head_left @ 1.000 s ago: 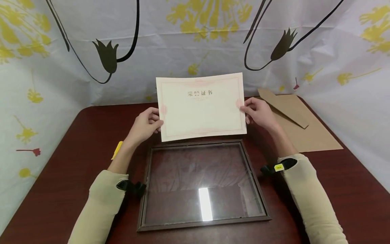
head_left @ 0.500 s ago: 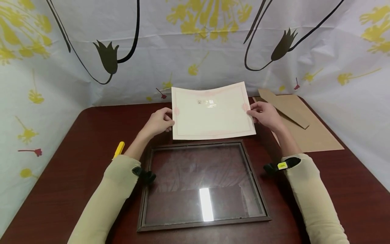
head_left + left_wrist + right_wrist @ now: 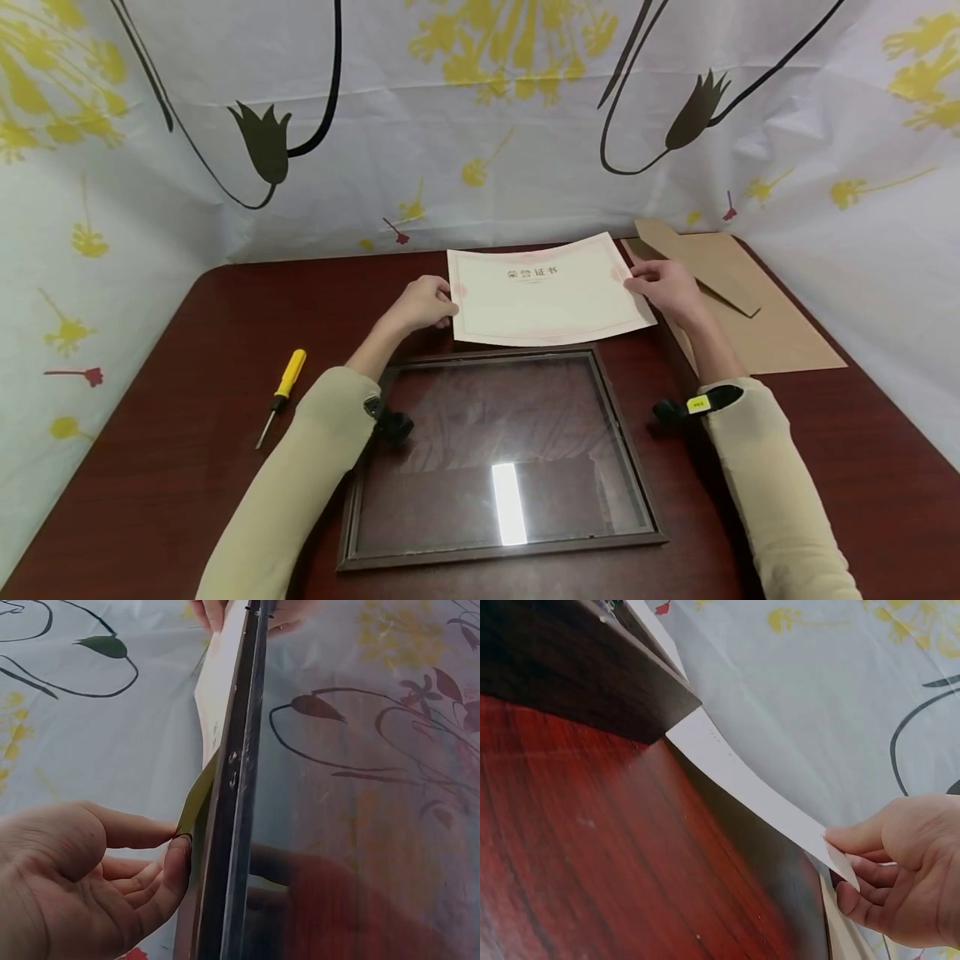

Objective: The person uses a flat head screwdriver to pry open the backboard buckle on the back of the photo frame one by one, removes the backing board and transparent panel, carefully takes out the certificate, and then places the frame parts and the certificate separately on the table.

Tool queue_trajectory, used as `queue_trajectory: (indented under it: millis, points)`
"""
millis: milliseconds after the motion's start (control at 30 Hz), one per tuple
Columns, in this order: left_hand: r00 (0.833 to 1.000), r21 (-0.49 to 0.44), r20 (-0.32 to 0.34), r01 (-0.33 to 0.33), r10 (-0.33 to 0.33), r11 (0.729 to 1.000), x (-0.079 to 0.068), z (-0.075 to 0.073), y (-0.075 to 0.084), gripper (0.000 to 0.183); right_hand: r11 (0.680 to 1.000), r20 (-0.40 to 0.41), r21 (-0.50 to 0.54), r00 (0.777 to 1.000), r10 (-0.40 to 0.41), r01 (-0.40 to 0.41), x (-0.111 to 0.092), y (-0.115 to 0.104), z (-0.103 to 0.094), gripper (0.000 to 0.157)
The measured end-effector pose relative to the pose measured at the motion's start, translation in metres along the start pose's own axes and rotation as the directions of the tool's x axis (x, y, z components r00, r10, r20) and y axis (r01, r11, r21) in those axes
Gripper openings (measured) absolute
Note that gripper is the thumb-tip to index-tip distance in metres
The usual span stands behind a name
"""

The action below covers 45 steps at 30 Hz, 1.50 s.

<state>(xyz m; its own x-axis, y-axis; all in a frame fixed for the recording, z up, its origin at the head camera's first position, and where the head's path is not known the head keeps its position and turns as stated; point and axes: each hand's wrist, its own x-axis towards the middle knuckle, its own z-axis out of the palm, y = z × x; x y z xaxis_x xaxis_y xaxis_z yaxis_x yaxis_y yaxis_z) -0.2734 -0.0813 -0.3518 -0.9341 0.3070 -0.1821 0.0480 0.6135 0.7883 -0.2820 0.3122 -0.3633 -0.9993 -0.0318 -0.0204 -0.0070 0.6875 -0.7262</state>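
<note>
A cream certificate [image 3: 551, 300] with a pink border and Chinese characters is stretched between my two hands, behind the picture frame [image 3: 502, 454]. My left hand [image 3: 423, 304] pinches its left edge between thumb and fingers; in the left wrist view that hand [image 3: 112, 877] is close beside the frame's dark side. At the opposite edge, my right hand [image 3: 667, 287] pinches the paper, and the right wrist view shows the thumb on top with the sheet [image 3: 750, 791] sagging slightly. The frame lies flat with its glass facing up, reflecting a bright light strip.
To the left lies a screwdriver [image 3: 285, 383] with a yellow handle. A brown backing board [image 3: 757, 325] with a folded-out stand flap [image 3: 697, 267] lies at the back right. Behind the dark red table [image 3: 187, 417] hangs a patterned white cloth [image 3: 420, 150].
Both hands have lowered the certificate and shifted it to the right, tilting it flatter. The left forearm has moved inward over the frame's left side, uncovering the screwdriver.
</note>
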Motion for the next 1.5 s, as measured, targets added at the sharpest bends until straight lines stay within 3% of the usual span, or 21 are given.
queue_trajectory:
  millis: [367, 533, 733, 1167, 1267, 1500]
  points:
    - [0.999, 0.020, 0.045, 0.009, -0.010, 1.000, 0.011, 0.012, 0.004, 0.057, 0.996, 0.003, -0.090, 1.000, -0.019, 0.019, 0.003, 0.012, -0.003, 0.047]
    - [0.999, 0.049, 0.051, 0.012, -0.015, 0.999, 0.016, 0.015, 0.003, 0.060, 0.987, 0.056, -0.164, 0.998, 0.012, -0.003, 0.003, 0.015, -0.005, 0.052]
    - [0.998, 0.099, 0.069, 0.003, -0.010, 0.995, 0.020, 0.018, 0.003, 0.063, 0.991, 0.092, -0.130, 0.994, 0.051, -0.038, 0.002, 0.018, -0.008, 0.067]
    - [0.993, 0.168, 0.114, -0.004, -0.016, 0.986, 0.020, 0.021, 0.008, 0.071, 0.984, 0.055, -0.170, 0.997, 0.055, -0.045, 0.005, 0.024, -0.007, 0.059]
    - [0.993, 0.211, 0.120, -0.010, -0.015, 0.977, 0.021, 0.021, 0.009, 0.069, 0.982, 0.036, -0.182, 0.998, 0.050, -0.043, 0.005, 0.025, -0.006, 0.056]
    - [0.989, 0.356, 0.148, -0.082, 0.030, 0.931, 0.024, 0.022, 0.011, 0.058, 0.985, 0.024, -0.169, 0.999, 0.045, -0.040, 0.003, 0.023, -0.004, 0.053]
